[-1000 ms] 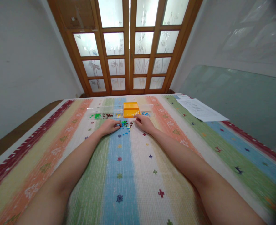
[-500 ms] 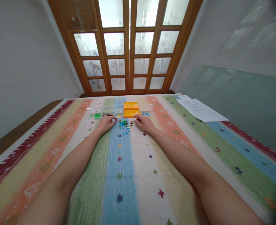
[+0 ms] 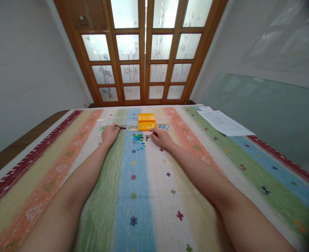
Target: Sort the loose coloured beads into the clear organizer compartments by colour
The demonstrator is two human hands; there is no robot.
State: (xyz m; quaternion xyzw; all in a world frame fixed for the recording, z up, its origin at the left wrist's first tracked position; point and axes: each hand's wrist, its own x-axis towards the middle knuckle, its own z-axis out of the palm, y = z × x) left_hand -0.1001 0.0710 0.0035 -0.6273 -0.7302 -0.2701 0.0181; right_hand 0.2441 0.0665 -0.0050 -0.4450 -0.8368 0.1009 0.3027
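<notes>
My left hand is over the left clear tray, between green pieces and dark red pieces. Its fingertips are pinched together; anything between them is too small to see. My right hand rests by the front edge of an orange box, its fingers curled, and whatever they hold is hidden. Between the hands lies a loose pile of small blue, green, dark red and yellow pieces on the cloth. White pieces sit inside the orange box.
Clear trays flank the orange box, with blue pieces on the right and yellow pieces on the left. Printed paper sheets lie at the right on the striped tablecloth. A wooden glass-paned door stands beyond the table.
My left hand has moved left, from beside the loose pile to over the green end of the left tray. My right hand has hardly moved.
</notes>
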